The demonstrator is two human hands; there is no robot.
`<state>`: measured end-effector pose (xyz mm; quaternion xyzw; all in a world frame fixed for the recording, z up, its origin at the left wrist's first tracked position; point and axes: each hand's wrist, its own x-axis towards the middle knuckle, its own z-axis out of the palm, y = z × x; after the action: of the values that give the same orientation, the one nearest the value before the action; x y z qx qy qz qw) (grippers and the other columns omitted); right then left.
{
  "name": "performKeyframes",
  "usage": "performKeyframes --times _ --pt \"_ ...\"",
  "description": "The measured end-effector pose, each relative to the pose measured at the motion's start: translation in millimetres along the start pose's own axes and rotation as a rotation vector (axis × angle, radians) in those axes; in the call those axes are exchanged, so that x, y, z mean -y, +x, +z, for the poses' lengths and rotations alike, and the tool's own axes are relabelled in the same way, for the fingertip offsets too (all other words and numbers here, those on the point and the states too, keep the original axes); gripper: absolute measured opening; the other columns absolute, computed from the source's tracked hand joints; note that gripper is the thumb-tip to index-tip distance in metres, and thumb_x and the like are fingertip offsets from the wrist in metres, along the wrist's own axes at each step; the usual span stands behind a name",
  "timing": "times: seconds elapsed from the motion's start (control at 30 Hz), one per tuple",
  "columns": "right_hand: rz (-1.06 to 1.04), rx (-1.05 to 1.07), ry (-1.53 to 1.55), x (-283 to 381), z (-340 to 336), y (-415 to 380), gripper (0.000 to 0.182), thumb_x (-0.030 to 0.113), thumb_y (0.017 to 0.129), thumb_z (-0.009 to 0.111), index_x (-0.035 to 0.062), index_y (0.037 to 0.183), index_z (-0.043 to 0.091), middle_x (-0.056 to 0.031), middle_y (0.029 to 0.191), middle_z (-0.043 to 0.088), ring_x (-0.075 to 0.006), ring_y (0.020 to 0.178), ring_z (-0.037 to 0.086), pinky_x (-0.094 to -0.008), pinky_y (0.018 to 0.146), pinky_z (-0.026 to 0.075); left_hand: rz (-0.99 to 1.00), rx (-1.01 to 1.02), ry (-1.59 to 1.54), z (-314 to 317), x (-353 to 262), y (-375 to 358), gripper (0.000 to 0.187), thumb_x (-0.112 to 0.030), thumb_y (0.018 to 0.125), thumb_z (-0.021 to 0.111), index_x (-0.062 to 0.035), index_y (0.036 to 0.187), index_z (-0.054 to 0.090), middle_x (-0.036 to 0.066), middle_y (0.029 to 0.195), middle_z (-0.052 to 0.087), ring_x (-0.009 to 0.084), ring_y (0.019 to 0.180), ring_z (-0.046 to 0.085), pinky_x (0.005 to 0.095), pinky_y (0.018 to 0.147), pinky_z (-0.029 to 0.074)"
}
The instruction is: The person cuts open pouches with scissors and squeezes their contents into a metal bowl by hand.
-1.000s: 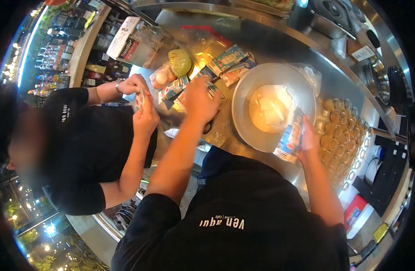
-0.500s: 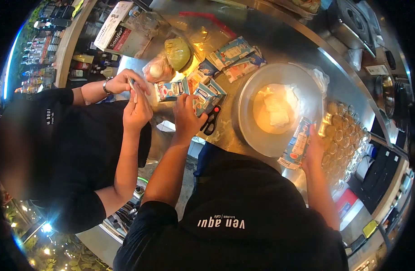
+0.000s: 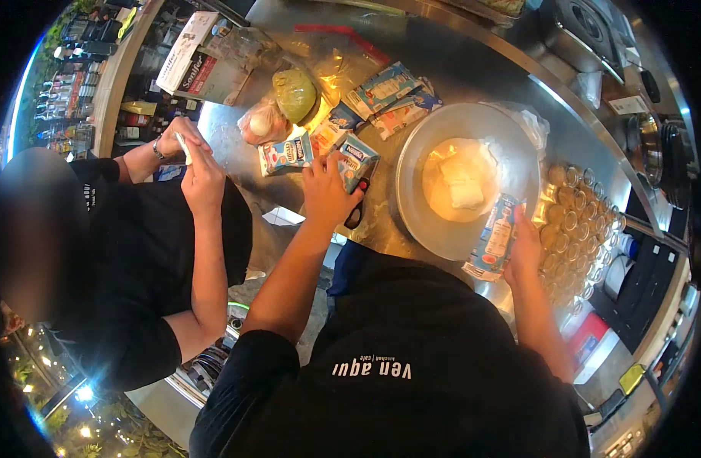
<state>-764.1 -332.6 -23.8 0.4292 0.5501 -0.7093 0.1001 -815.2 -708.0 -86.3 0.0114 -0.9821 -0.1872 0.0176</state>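
My left hand (image 3: 329, 192) has its fingers curled around the near edge of a blue-and-white Nestlé cream pack (image 3: 358, 159), with the thumb on the other side. Partly covered by that hand are black scissors (image 3: 355, 216) with a red pivot. In my right hand (image 3: 524, 246) is a blue cream carton (image 3: 494, 238), held tilted over the near right rim of a large metal bowl (image 3: 408, 200). A pale, creamy mass (image 3: 465, 183) lies in the bowl, in yellowish liquid.
Several more packs (image 3: 382, 88) lie behind my left hand, beside a green round fruit or vegetable (image 3: 294, 95) and a bagged item (image 3: 260, 122). Rows of glass jars (image 3: 575, 221) stand right of the bowl. On the left a co-worker's hands (image 3: 198, 172) hold a thin pale item.
My left hand has shifted slightly right over the scissors, and the cream packs there sit closer together. The carton in my right hand has moved a little left. The co-worker's hands have moved left.
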Motion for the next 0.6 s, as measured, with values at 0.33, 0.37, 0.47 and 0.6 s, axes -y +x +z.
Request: performKeyframes --times 0.33,0.37,0.47,0.6 --pt "-0.064 0.078 0.032 -1.2 0.1 -6.9 0.035 0.04 0.102 0.067 0.005 0.106 0.07 -0.0029 0.098 0.074 -0.0127 0.085 0.069 -0.0288 0.079 0.055 -0.107 0.256 -0.002 -16.6 1.3 20.6 0.085 -0.03 0.069 0.091 -0.0121 0.137 0.044 0.02 0.126 0.064 0.0395 0.118 0.062 0.0507 0.093 0.053" --pt "-0.066 0.09 0.042 -1.3 -1.2 -6.6 0.035 0.04 0.102 0.067 0.0048 0.106 0.07 -0.0029 0.097 0.074 -0.0123 0.083 0.068 -0.0284 0.079 0.055 -0.102 0.251 -0.002 -16.1 -2.3 18.9 0.085 -0.03 0.069 0.091 -0.0121 0.137 0.044 0.02 0.126 0.064 0.0395 0.118 0.062 0.0507 0.093 0.053" --pt "-0.071 0.119 0.056 0.1 -3.1 -10.1 0.037 0.039 0.102 0.067 0.003 0.107 0.07 -0.0033 0.096 0.074 -0.0122 0.082 0.068 -0.0285 0.078 0.055 -0.145 0.413 0.033 -15.6 -25.8 4.1 0.086 -0.035 0.07 0.091 -0.0129 0.139 0.044 0.019 0.124 0.065 0.0394 0.114 0.064 0.0503 0.093 0.055" --pt "-0.042 0.21 0.114 -5.8 -5.7 -8.5 0.038 0.038 0.102 0.067 0.0012 0.11 0.07 -0.0044 0.098 0.075 -0.0129 0.085 0.07 -0.0287 0.079 0.055 -0.095 0.308 0.059 -10.1 -37.7 -12.2 0.087 -0.035 0.072 0.089 -0.0133 0.142 0.042 0.021 0.118 0.067 0.0406 0.109 0.067 0.0507 0.091 0.055"
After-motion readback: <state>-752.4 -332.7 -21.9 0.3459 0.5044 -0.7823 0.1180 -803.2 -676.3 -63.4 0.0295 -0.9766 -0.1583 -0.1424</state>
